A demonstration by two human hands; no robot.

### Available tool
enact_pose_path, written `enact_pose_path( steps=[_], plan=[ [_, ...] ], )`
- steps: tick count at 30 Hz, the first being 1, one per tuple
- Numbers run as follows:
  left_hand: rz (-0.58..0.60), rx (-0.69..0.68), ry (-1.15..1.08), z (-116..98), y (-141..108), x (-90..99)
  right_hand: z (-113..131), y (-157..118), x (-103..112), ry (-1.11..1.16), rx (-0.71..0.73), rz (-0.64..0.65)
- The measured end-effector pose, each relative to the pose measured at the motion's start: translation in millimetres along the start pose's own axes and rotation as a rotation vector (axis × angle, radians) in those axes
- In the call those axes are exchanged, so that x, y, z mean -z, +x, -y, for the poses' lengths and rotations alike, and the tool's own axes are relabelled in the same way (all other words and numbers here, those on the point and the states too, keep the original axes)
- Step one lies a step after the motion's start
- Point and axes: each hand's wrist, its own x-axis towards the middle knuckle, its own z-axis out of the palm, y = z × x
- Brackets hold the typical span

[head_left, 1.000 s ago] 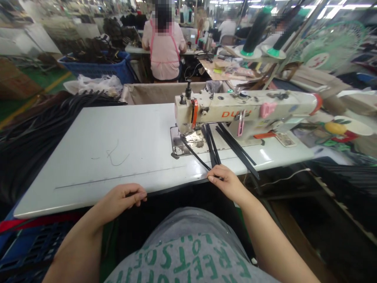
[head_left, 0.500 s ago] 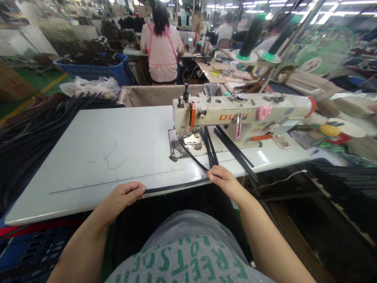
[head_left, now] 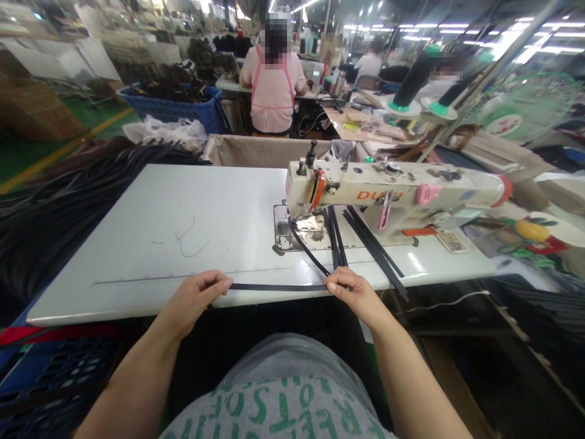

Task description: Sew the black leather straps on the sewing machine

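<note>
Head view: the left hand (head_left: 201,296) and right hand (head_left: 354,291) each have the grip pinching a black strip (head_left: 278,286), held straight along the near edge of the white surface (head_left: 128,213), while a black length (head_left: 307,249) curves from the right fingers to the needle end of the sewing machine (head_left: 397,182). The step looks like straightening and aligning the strip; the next move likely calls for gentle, even guiding toward the needle.

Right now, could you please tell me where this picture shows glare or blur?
In the head view, the black strip between the left hand and right hand looks fairly clear; in the head view, white glare marks the tabletop toward the right; in the head view, the green fan looks smeared.
</note>
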Motion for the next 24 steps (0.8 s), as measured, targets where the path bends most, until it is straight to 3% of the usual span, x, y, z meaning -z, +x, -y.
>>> enact_pose_path(
  steps=[15, 19, 24],
  plan=[
    [-0.055, -0.024, -0.138, 7, 3, -3.3, -5, 0, -5, 0.113, -0.043, -0.041],
    [-0.137, -0.054, -0.319, 6, 15, -0.5, 4, -3, -17, 0.084, -0.014, 0.066],
    [-0.252, -0.135, -0.427, -15, 33, 2.5, 12, -6, -43, 0.068, 0.002, 0.183]
  ],
)
